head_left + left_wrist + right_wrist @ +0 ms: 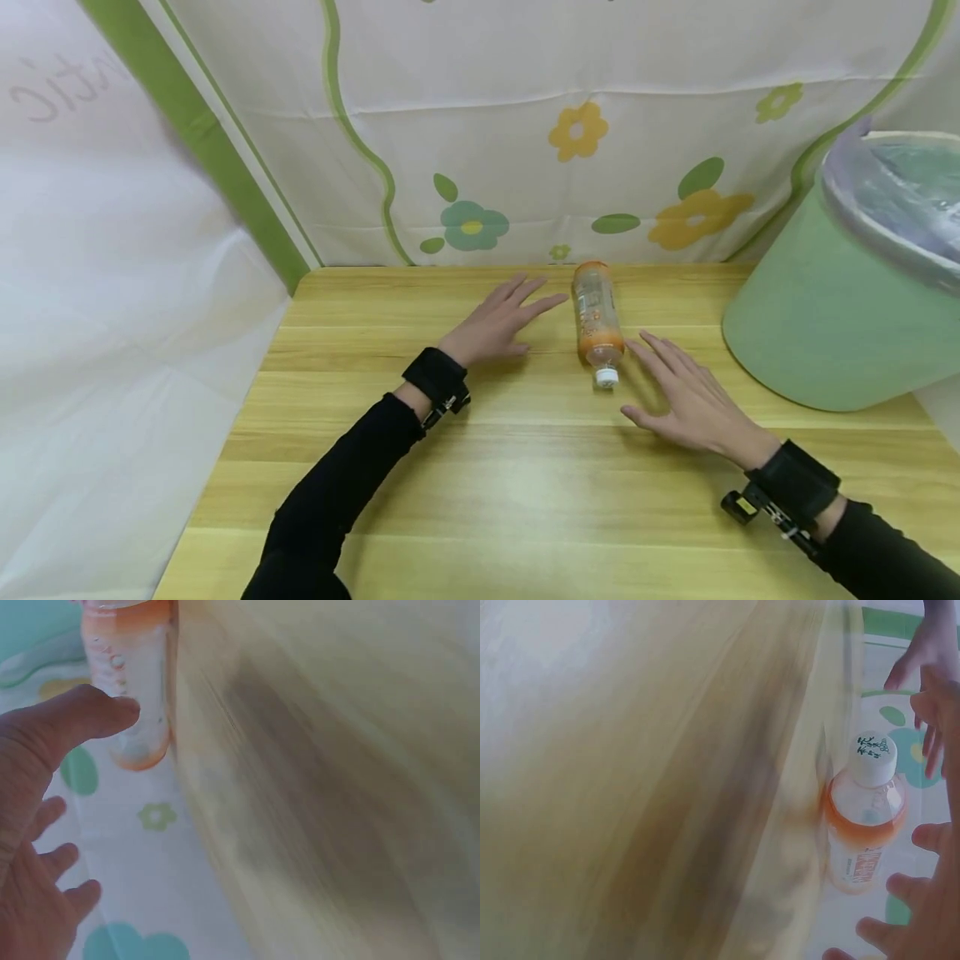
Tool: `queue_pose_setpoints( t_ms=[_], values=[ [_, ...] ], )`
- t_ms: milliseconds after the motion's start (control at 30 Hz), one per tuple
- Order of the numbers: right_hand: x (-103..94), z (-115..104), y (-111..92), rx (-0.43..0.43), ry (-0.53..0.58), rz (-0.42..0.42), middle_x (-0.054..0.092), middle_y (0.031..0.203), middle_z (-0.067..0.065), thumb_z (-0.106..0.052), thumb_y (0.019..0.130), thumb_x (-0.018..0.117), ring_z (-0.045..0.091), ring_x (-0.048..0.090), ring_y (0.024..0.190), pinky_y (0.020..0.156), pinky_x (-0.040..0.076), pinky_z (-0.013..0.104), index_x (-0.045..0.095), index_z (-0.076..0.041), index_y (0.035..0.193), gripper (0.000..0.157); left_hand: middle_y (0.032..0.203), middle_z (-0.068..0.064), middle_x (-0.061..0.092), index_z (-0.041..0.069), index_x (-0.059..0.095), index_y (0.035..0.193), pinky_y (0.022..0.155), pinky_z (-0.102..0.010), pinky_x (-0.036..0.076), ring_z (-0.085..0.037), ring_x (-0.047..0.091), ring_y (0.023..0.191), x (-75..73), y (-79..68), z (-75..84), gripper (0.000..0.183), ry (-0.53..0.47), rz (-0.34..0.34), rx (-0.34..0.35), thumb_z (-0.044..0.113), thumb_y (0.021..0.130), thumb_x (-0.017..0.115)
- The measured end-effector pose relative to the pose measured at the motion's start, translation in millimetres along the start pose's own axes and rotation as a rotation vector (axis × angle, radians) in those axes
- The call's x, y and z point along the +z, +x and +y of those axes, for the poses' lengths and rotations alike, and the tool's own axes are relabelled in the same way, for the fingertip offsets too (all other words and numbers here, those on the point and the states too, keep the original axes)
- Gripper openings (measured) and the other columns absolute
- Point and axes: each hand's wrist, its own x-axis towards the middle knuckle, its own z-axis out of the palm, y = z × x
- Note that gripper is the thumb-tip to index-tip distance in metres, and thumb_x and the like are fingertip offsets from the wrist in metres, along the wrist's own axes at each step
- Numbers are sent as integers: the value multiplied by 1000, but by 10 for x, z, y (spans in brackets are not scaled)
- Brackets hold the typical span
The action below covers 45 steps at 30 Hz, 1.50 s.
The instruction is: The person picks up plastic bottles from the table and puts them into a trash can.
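A clear plastic bottle with an orange label and a white cap lies on its side on the wooden table, cap toward the person. Left of it, my left hand hovers with fingers spread, fingertips a short way from the bottle. On the other side my right hand has its fingers extended, the tips right by the bottle's orange shoulder. In the right wrist view the bottle shows dark print on its cap. The left wrist view has the thumb in front of the bottle. Neither hand holds anything.
A light green bin with a translucent bag over its rim stands at the right of the wooden table. Behind the table hangs a white cloth with flowers and green borders. Another white sheet covers the left side.
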Motion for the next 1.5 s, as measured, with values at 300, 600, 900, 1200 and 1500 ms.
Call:
queue_pose_setpoints(
  t_ms=[300, 600, 900, 1200, 1500],
  values=[
    [-19, -17, -36, -21, 12, 33, 25, 162, 20, -45, 87, 78, 49, 30, 141, 97, 35, 75, 29, -13, 161, 95, 167, -14, 12, 28, 26, 163, 122, -45, 3, -37, 10, 152, 127, 563, 89, 105, 198, 3, 153, 24, 80, 91],
    [-54, -39, -72, -50, 16, 56, 27, 161, 23, -43, 85, 80, 48, 31, 141, 100, 33, 73, 30, -11, 161, 96, 168, -9, 13, 31, 28, 163, 122, -46, 8, -36, 0, 153, 289, 873, 103, 87, 225, -19, 184, -7, 95, 66],
    [-59, -64, -97, -57, 17, 64, 28, 161, 22, -43, 84, 80, 48, 30, 141, 102, 33, 72, 30, -10, 161, 97, 168, -6, 16, 32, 31, 161, 121, -49, 10, -37, 4, 152, 405, 994, 92, 71, 334, -107, 136, 0, 103, 57],
    [-66, -70, -83, -53, 25, 65, 28, 161, 22, -43, 85, 80, 45, 30, 143, 102, 33, 71, 30, -10, 161, 96, 159, -5, 38, 30, 52, 150, 122, -47, 11, -35, 19, 150, 436, 950, 55, 54, 345, -65, 76, 1, 104, 56],
    [-154, -61, -54, -57, 19, 86, 30, 159, 24, -40, 83, 82, 48, 33, 140, 102, 34, 70, 30, -9, 160, 99, 146, -8, 50, 30, 61, 142, 117, -44, 29, -37, 40, 137, 365, 876, 46, 48, 368, 6, 63, 4, 102, 62]
  ],
)
